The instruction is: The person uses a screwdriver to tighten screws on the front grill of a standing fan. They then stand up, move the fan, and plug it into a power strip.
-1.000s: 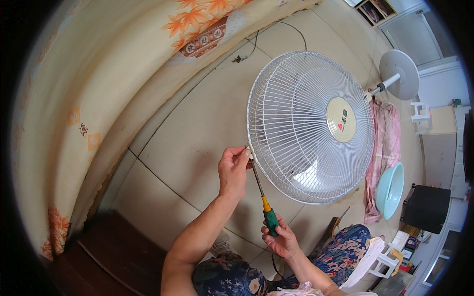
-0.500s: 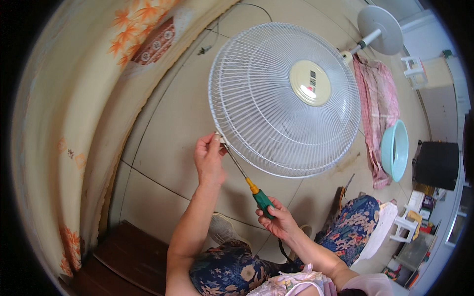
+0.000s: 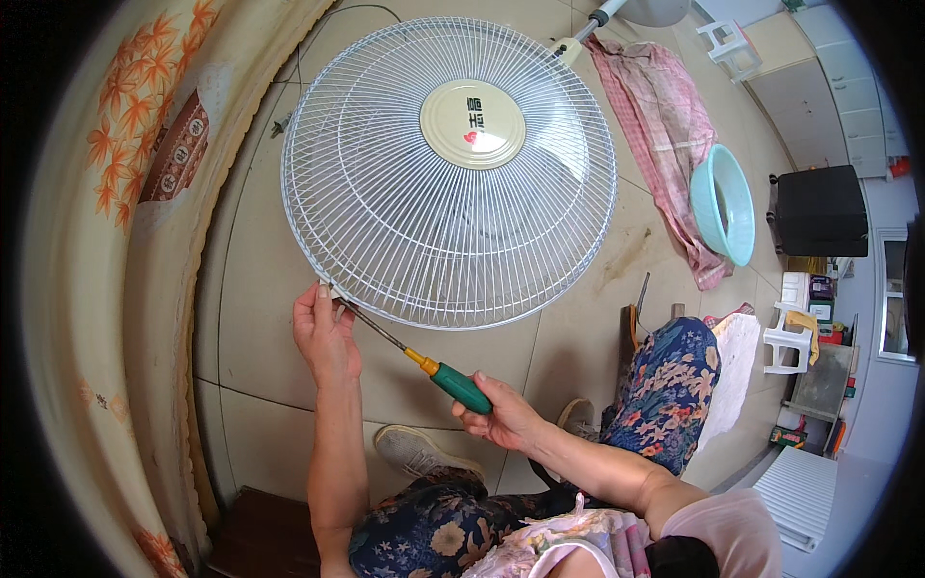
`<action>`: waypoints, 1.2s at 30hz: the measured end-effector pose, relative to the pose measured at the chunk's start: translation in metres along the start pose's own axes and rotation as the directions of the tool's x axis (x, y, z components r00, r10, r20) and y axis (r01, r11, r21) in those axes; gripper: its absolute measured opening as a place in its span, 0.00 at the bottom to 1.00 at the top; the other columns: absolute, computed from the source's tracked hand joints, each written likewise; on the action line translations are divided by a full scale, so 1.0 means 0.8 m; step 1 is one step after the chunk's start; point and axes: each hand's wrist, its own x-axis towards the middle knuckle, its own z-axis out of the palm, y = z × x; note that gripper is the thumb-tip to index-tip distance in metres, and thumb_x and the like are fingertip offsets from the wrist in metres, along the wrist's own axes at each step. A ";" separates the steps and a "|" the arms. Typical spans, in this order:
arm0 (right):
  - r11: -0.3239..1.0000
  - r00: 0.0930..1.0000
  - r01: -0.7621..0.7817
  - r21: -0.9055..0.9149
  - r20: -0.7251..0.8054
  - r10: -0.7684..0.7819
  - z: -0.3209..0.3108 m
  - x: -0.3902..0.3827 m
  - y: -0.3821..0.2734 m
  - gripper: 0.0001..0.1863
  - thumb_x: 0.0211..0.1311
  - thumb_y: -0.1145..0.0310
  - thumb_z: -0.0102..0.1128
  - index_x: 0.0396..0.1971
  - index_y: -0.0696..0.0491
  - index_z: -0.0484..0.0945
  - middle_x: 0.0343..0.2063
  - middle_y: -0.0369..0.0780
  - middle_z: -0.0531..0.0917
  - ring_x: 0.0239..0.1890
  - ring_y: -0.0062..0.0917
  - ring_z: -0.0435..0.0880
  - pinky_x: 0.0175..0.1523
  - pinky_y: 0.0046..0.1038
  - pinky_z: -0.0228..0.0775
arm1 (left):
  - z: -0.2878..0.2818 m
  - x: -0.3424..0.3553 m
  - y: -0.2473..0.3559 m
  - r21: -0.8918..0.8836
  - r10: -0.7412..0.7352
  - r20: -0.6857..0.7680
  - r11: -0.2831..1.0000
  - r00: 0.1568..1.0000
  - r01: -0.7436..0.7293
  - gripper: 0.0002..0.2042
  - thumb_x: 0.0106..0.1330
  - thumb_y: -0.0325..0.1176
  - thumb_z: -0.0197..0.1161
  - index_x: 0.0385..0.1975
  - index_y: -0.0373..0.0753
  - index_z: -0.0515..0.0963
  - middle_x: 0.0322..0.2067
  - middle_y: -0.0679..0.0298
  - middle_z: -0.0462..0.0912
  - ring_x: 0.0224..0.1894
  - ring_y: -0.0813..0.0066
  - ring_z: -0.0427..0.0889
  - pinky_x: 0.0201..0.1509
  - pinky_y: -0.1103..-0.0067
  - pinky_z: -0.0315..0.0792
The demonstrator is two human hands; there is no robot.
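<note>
Along the left edge, a cream mattress or cushion with an orange leaf print (image 3: 125, 144) is seen curving beside the tiled floor (image 3: 251, 289), and a dark wooden piece (image 3: 260, 539) is seen at the lower left.

The left hand (image 3: 326, 332) is raised to the lower-left rim of the white wire fan guard (image 3: 448, 173), which is laid flat on the floor with its cream centre cap (image 3: 472, 123) facing up. The grip of this hand is pressed together on the rim wire, apparently so that the guard is steadied at the very spot where the tool is applied; whether a small clip or screw is pinched there as well cannot be told.

The metal shaft of the screwdriver (image 3: 424, 364) is slanted up and to the left, and its tip is set at the rim just beside the left fingers. Its green and yellow handle is enclosed by the right hand (image 3: 501, 416), whose grip is wrapped firmly around it, a hold that seems suited to turning or prying.

Below, a grey shoe (image 3: 419, 453) and legs in floral trousers (image 3: 665, 395) are seen, so the work is evidently done seated on the floor, close to the guard.

Further right, a pink checked cloth (image 3: 665, 125) is spread on the tiles, a turquoise basin (image 3: 723, 204) is lying just beside it, and a black box (image 3: 817, 210) and white plastic stools (image 3: 785, 342) are kept well apart from the work.
</note>
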 end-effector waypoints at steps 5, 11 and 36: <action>0.995 0.977 0.085 0.055 -0.200 -0.073 0.051 0.003 0.004 0.16 0.59 0.62 0.54 0.45 0.50 0.66 0.37 0.43 0.74 0.28 0.22 0.71 0.24 0.18 0.58 | -0.019 0.008 -0.003 -0.016 0.001 -0.008 1.000 1.000 -0.001 0.06 0.64 0.31 0.52 0.37 0.38 0.67 0.35 0.62 0.74 0.35 0.75 0.73 0.38 0.75 0.71; 0.989 0.974 0.089 -0.121 -0.199 -0.112 0.032 0.004 0.006 0.18 0.60 0.57 0.51 0.46 0.51 0.66 0.34 0.45 0.74 0.26 0.22 0.71 0.23 0.18 0.57 | -0.002 -0.005 0.008 -0.067 -0.018 0.015 0.998 1.000 0.019 0.06 0.64 0.31 0.53 0.36 0.40 0.67 0.33 0.64 0.74 0.34 0.76 0.72 0.39 0.74 0.70; 0.991 0.994 0.000 -0.137 -0.104 -0.014 0.033 -0.005 0.005 0.21 0.57 0.51 0.53 0.43 0.50 0.67 0.34 0.41 0.73 0.26 0.19 0.67 0.26 0.18 0.57 | 0.001 -0.011 0.015 -0.066 -0.044 -0.004 0.997 0.999 0.044 0.06 0.63 0.30 0.53 0.37 0.37 0.68 0.32 0.65 0.74 0.32 0.80 0.73 0.37 0.78 0.71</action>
